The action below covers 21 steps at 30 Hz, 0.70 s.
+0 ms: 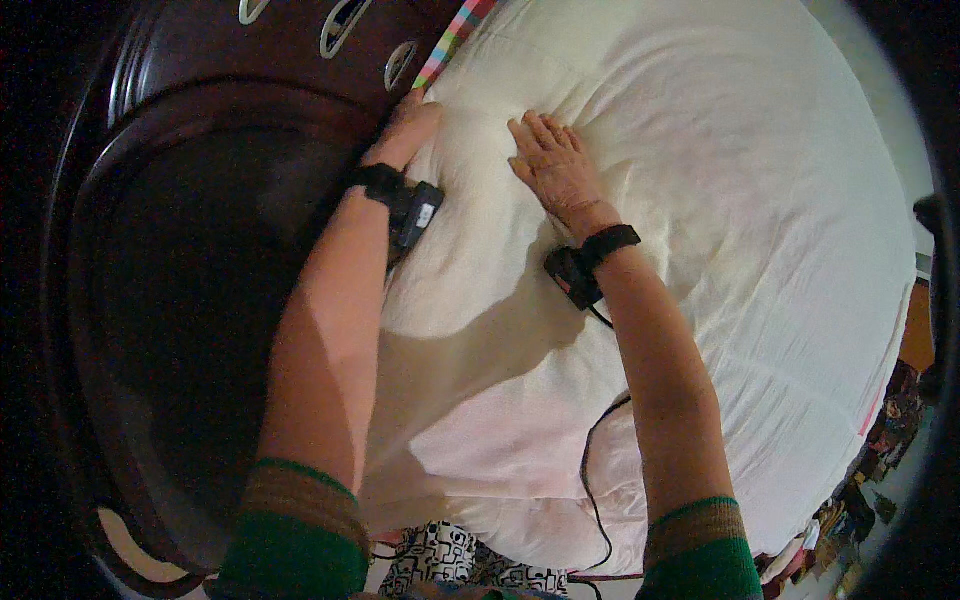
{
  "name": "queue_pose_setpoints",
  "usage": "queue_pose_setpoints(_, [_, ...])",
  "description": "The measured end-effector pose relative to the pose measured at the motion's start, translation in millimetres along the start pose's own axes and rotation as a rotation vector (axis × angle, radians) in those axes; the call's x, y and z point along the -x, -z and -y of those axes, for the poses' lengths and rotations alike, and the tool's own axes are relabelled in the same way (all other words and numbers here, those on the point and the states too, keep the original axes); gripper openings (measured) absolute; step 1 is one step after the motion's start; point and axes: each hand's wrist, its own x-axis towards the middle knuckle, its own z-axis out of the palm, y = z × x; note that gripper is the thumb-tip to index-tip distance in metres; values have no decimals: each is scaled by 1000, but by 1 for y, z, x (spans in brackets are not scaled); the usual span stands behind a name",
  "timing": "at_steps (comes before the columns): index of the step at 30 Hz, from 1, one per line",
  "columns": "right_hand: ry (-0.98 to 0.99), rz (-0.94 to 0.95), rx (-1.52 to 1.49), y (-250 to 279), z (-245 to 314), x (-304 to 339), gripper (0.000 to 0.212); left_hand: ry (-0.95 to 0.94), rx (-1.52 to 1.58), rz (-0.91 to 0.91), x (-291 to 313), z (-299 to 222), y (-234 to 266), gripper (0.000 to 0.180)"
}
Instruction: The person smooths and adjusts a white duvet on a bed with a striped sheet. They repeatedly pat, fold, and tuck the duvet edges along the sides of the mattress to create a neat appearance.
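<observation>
A large cream-white sheet [700, 200], wrinkled in places, covers the bed. My right hand [555, 165] lies flat on it with the fingers spread and nothing held. At the bed's left edge, my left hand [408, 130] reaches down beside the dark headboard [200, 180]; its fingers are mostly hidden there, so their closing cannot be made out. Each wrist wears a black strap with a small box, the left box [415, 215] resting near the sheet's edge and the right box [574, 278] over the sheet.
A black cable [588, 465] trails from the right wrist down across the sheet. Multicoloured checked fabric [452, 42] shows between headboard and sheet at the top. Black-and-white patterned cloth [440, 555] is at the lower edge. Assorted dark items [870, 480] lie beyond the bed's right side.
</observation>
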Motion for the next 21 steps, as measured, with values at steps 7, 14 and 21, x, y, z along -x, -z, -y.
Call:
queue_pose_setpoints(7, [-101, 23, -257, 94, 48, 79, 34, 213, 685, 330, 110, -36, 27, 82])
queue_pose_setpoints(14, [-383, -54, -446, 117, 79, 140, 42, 158, 295, 229, 138, -26, 22, 54])
queue_pose_setpoints(21, [-194, 324, -158, 97, 89, 135, 43, 113, -254, 211, 132, -27, 25, 76])
